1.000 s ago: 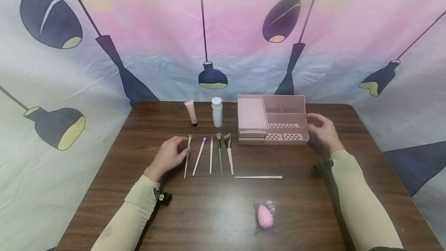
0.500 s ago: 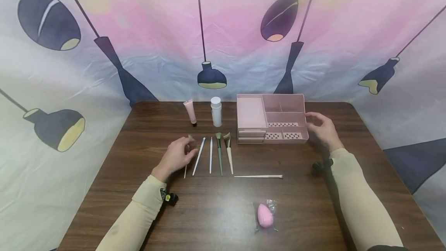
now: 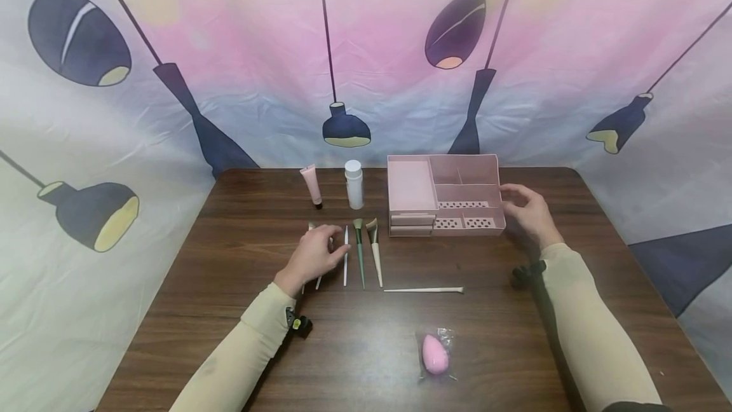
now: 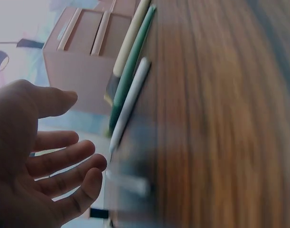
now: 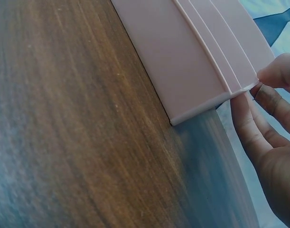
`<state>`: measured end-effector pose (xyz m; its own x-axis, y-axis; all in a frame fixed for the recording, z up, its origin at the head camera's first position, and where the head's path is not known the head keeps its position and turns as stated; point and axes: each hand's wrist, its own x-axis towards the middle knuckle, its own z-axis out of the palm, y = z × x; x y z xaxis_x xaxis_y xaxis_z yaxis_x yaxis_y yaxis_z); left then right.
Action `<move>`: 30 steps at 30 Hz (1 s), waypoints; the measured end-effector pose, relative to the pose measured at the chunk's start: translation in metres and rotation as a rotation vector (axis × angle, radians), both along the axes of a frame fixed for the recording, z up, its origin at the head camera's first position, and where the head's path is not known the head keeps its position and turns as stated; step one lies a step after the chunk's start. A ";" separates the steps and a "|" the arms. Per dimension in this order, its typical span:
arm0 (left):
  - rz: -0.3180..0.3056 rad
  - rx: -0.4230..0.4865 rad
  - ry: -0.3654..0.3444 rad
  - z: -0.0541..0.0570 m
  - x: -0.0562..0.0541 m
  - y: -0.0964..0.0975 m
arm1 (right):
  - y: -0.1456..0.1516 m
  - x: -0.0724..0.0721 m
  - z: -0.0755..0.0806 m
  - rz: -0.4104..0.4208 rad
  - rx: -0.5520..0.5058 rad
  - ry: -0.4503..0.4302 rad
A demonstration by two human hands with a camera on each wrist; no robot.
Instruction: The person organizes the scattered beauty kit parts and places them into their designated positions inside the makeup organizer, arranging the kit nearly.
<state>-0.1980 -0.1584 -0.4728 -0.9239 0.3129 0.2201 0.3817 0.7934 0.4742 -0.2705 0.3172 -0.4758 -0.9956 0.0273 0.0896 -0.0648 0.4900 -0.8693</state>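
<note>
In the head view my left hand (image 3: 313, 255) hovers over the left part of a row of makeup brushes, fingers loosely spread and holding nothing. It partly hides two brushes. Beside its fingertips lies a white slim brush (image 3: 345, 272); right of that are a green-handled brush (image 3: 361, 266) and a cream-handled fan-shaped brush (image 3: 376, 266). The left wrist view shows the left palm (image 4: 12, 161) with thumb and fingers apart. My right hand (image 3: 532, 213) holds the right side edge of a pink compartment organizer (image 3: 410, 182), thumb and fingertips at its corner in the right wrist view.
A pink tube (image 3: 311, 184) and a white bottle (image 3: 354, 186) stand behind the brushes. One pale brush (image 3: 423, 290) lies crosswise in front of the row. Nearer the front is a pink makeup sponge (image 3: 435, 355) in clear wrapping. A printed cloth hangs behind the brown table (image 3: 257, 374).
My left hand has moved rightward along the brush row, from the leftmost brush to the white slim one. The brushes lie where they were. My right hand stays at the organizer's side.
</note>
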 end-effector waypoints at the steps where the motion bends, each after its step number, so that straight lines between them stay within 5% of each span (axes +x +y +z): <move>1: -0.003 0.001 -0.002 0.000 0.000 0.004 | 0.000 0.000 0.000 0.001 -0.002 -0.001; 14: 0.003 -0.047 -0.017 -0.001 -0.011 0.055 | -0.001 0.001 0.001 -0.019 -0.008 -0.021; 30: 0.060 -0.103 -0.017 -0.001 -0.012 0.080 | -0.002 0.000 0.000 -0.017 0.021 0.002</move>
<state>-0.2104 -0.0782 -0.4740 -0.9450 0.2768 0.1741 0.3245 0.8594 0.3951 -0.2706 0.3153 -0.4760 -0.9949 0.0424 0.0920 -0.0577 0.5089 -0.8589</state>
